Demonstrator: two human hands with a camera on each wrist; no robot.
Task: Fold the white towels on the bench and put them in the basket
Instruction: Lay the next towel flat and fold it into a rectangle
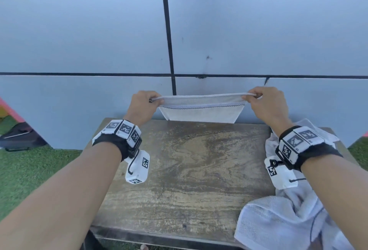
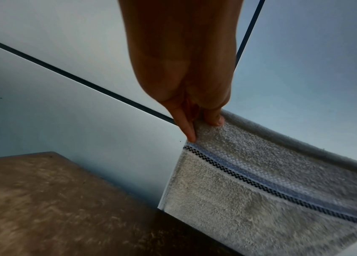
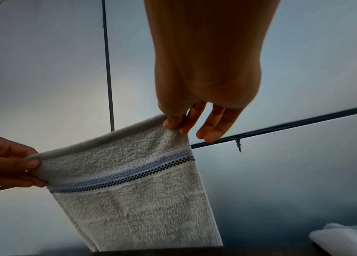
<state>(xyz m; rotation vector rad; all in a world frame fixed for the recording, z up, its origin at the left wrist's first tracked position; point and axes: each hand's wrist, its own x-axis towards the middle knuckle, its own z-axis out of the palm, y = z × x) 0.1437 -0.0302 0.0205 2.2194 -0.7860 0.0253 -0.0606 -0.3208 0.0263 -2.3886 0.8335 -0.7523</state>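
Note:
A white towel (image 1: 201, 110) with a dark checked stripe hangs stretched between both hands, above the far edge of the wooden bench (image 1: 189, 170); its lower part drops out of sight behind that edge. My left hand (image 1: 146, 101) pinches the towel's top left corner (image 2: 204, 124). My right hand (image 1: 262, 98) pinches the top right corner (image 3: 171, 128), with two fingers (image 3: 214, 128) loose. In the right wrist view the left hand (image 3: 8, 162) holds the towel (image 3: 129, 190) at its other end. No basket is in view.
A pile of crumpled white towels (image 1: 288, 220) lies on the bench's right side, under my right forearm. A grey panelled wall (image 1: 258, 31) stands close behind the bench. Green turf (image 1: 29, 170) and a dark bag (image 1: 20, 138) lie to the left.

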